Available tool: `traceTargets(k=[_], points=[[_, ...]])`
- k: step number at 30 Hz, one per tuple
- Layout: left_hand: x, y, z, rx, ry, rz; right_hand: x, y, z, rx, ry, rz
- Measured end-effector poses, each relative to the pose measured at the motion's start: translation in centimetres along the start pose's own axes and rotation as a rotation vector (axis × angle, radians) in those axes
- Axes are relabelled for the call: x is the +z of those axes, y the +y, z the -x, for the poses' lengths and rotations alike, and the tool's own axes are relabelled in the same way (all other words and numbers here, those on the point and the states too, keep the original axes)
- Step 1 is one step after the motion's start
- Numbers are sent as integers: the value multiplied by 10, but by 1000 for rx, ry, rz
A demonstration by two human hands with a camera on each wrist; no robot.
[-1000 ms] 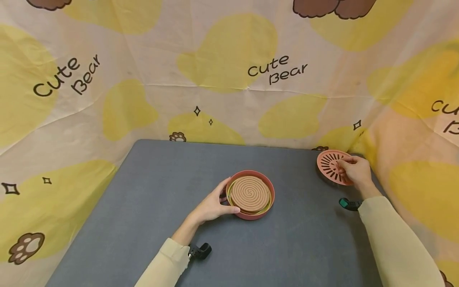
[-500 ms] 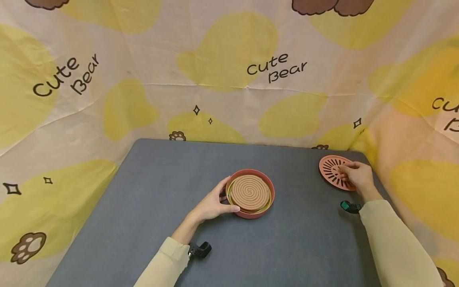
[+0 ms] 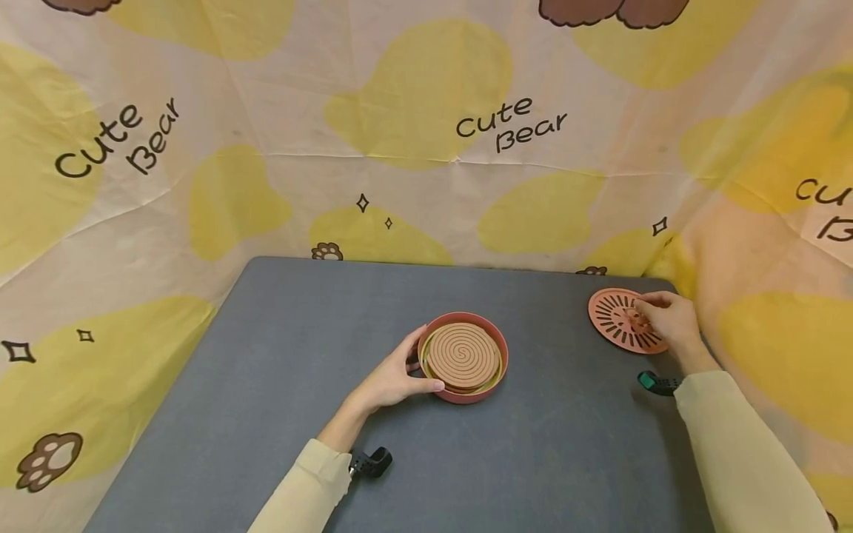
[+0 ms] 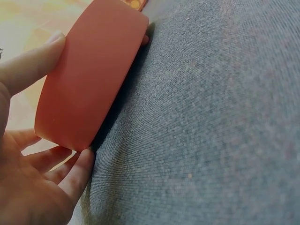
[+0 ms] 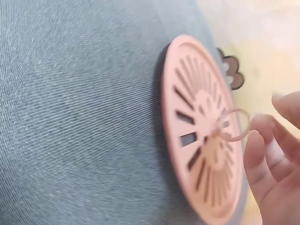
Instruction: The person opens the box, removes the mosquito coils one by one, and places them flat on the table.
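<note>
Red round tin (image 3: 464,398) mid-bench (image 3: 300,333), mouth facing up, axis approx vert; slotted lid (image 3: 620,318) flat at far R corner, top face up, ring (image 5: 236,139) on edge. L hand (image 3: 393,381) comes in from the L, thumb nr side, fingers far side, gripping tin wall. R hand (image 3: 676,326) over lid's R edge, fingers part-curled beside ring, thumb apart, no grip; contact unclear. Tan spiral coil (image 3: 463,355) inside tin; lid pinkish, slots radial.

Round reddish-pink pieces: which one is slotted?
The flat lid at the right hand: slots radiate across it, whereas the dish gripped by the left hand shows a plain wall.
</note>
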State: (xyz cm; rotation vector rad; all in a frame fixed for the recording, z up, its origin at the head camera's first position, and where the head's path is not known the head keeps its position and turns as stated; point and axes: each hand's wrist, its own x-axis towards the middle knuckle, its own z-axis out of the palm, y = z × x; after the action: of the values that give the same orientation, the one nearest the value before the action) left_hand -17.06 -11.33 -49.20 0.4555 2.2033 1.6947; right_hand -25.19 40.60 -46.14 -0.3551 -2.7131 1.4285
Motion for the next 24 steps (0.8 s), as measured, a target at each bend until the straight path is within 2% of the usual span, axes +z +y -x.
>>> traceTargets(k=[6,12,19,24], points=[[0,4,2,-14,4,-10,-5,-16,6,-94,5,-27],[0,5,1,-6,-2,-23,-2,-33,19,-166,-58,-84],[1,3,0,-12,2,-23,9,-51,32,-234,-108,-14],[1,2,0,-17,8,-33,19,-70,40,-280,-146,-13]])
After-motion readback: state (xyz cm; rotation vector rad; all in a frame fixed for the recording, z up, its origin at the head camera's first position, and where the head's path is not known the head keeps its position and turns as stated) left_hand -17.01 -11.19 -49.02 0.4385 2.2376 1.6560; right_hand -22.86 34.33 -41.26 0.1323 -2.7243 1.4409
